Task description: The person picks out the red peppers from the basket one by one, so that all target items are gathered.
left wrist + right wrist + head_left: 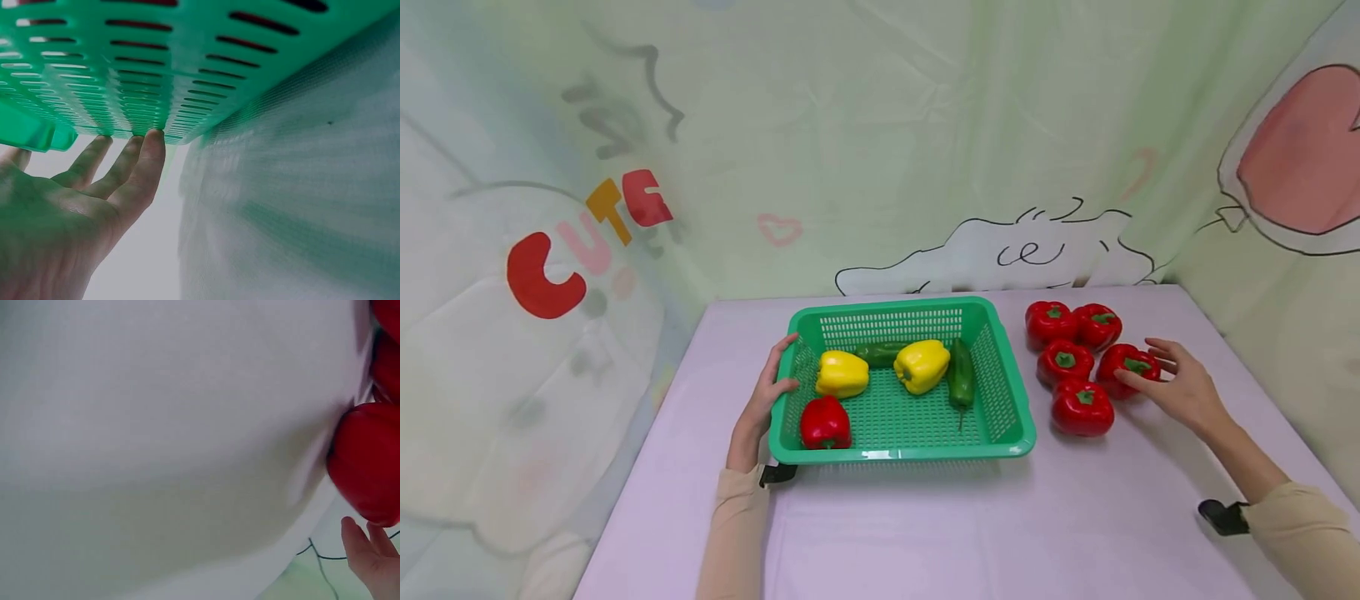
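Note:
A green plastic basket (902,454) stands on the table. My left hand (763,404) holds its left rim, with the thumb over the rim; in the left wrist view several fingers (147,169) press against the slotted outer wall. In the basket lie two yellow bell peppers (842,373), two long green peppers (960,375) and one red bell pepper (826,423). On the right, my right hand (1187,387) spreads around another red bell pepper (1126,367), thumb over its top and fingers at its far side. The right wrist view shows fingertips beside that pepper (369,462).
More red bell peppers (1081,408) cluster between the basket and my right hand, close to each other. A pale cloth covers the table (880,533). Behind it hangs a printed curtain (850,150) meeting the table's back edge. Dark straps (1223,517) sit at both wrists.

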